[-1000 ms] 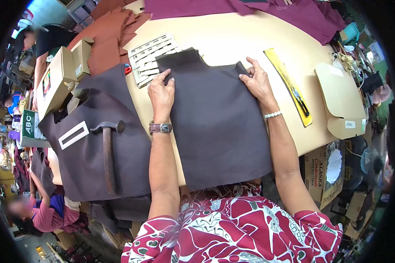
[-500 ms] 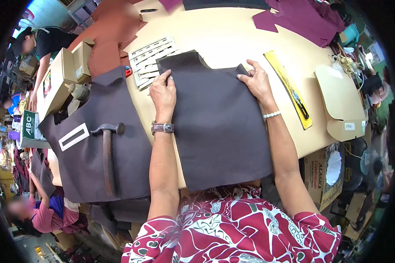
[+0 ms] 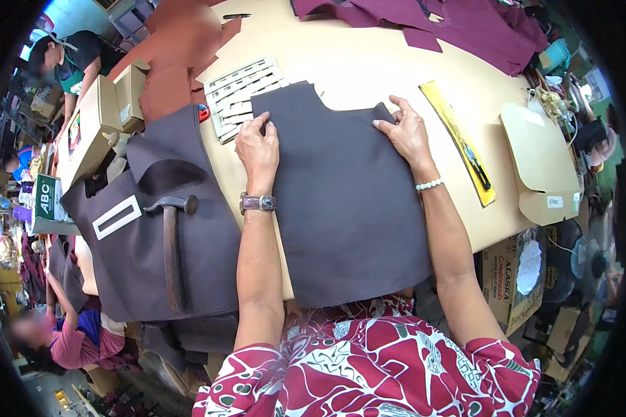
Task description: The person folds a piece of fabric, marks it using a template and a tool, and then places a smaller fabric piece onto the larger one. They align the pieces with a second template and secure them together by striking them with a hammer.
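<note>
My left hand [image 3: 257, 149] lies on the upper left edge of the dark fabric panel [image 3: 348, 201], its fingers [image 3: 256, 125] pinched together on the cloth there. My right hand [image 3: 405, 132] grips the panel's upper right corner, fingers closed on a small fold. The panel is spread flat on the tan bench [image 3: 368, 62], its lower edge hanging over the near side. To my left a hammer [image 3: 170, 243] rests on a stack of dark cloth [image 3: 153, 278], with white strips [image 3: 240, 94] just beyond. A yellow ruler [image 3: 455, 135] lies to my right.
</note>
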Demonstrator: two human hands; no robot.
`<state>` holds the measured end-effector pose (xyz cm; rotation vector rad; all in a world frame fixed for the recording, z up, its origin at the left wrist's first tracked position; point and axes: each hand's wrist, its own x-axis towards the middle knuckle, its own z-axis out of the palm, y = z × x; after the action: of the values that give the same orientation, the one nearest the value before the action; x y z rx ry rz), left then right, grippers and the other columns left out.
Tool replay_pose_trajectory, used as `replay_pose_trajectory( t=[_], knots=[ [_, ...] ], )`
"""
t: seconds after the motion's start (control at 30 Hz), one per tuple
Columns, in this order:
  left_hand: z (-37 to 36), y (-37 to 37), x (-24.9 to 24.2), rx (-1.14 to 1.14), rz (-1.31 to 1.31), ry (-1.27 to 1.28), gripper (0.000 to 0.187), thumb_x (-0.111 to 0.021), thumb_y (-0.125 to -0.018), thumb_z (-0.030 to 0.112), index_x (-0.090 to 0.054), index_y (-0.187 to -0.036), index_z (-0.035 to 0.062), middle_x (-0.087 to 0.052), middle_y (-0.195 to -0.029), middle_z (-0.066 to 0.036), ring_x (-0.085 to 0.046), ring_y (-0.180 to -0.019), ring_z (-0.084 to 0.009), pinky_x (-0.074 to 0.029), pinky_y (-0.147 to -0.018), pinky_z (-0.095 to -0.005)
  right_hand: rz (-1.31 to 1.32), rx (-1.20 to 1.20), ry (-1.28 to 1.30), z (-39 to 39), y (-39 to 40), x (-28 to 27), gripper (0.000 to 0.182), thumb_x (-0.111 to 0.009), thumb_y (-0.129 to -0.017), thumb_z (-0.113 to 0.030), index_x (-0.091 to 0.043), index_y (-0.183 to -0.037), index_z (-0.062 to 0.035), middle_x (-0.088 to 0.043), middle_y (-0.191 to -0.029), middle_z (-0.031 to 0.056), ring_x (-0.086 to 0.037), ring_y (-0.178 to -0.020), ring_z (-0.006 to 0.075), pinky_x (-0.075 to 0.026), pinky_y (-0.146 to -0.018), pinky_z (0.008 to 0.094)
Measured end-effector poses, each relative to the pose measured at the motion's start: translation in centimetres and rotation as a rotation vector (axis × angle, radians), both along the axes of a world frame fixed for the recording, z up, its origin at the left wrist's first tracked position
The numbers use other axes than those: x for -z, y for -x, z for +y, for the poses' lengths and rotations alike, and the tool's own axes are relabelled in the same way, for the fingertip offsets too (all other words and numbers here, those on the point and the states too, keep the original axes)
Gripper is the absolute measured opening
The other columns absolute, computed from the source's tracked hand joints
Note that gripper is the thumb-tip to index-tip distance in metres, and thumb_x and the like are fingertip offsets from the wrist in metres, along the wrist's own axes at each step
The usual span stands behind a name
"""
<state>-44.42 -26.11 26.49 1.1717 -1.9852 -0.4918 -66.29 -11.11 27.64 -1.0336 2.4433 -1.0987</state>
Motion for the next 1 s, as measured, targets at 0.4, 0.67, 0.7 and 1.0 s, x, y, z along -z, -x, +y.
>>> replay_pose_trajectory(
  t=[0.4,0.67,0.7,1.0],
  knots=[
    [-0.1,-0.2,0.0,0.012,-0.013,-0.030,0.023,-0.061,-0.077,0.010,-0.069,-0.097,0.0035,-0.064,-0.088,-0.018,-0.062,-0.080,-0.0331,-0.048,-0.076,-0.0408,-0.098,-0.026,0.026,0.3,-0.3,-0.6,0.063,-0.070,-0.069,-0.016,-0.049,-0.125,0.0023,-0.066,-0.089,0.0162,-0.065,-0.081,0.0247,-0.050,-0.077,0.0334],
    [-0.2,0.0,0.2,0.012,-0.049,0.013,0.023,-0.060,-0.079,0.010,-0.069,-0.099,0.0053,-0.063,-0.086,-0.017,-0.061,-0.080,-0.0329,-0.048,-0.075,-0.0405,-0.141,-0.012,0.017,0.2,-0.6,-1.0,0.063,-0.071,-0.069,-0.018,-0.049,-0.125,0.0017,-0.066,-0.092,0.0170,-0.065,-0.085,0.0258,-0.050,-0.079,0.0336],
    [-0.2,0.1,0.2,0.013,-0.046,0.021,0.023,-0.060,-0.079,0.010,-0.069,-0.099,0.0054,-0.063,-0.086,-0.017,-0.061,-0.080,-0.0328,-0.048,-0.075,-0.0405,-0.121,-0.015,0.016,0.2,-0.5,-0.9,0.063,-0.071,-0.069,-0.018,-0.049,-0.125,0.0017,-0.066,-0.093,0.0174,-0.065,-0.085,0.0260,-0.050,-0.080,0.0337],
    [-0.4,0.1,0.7,0.015,-0.042,0.050,0.023,-0.058,-0.080,0.011,-0.069,-0.100,0.0056,-0.062,-0.086,-0.018,-0.061,-0.080,-0.0333,-0.048,-0.075,-0.0407,-0.098,-0.010,0.010,0.1,-0.3,-0.5,0.062,-0.071,-0.070,-0.019,-0.050,-0.125,0.0011,-0.065,-0.097,0.0205,-0.065,-0.088,0.0273,-0.050,-0.081,0.0344]
  ],
)
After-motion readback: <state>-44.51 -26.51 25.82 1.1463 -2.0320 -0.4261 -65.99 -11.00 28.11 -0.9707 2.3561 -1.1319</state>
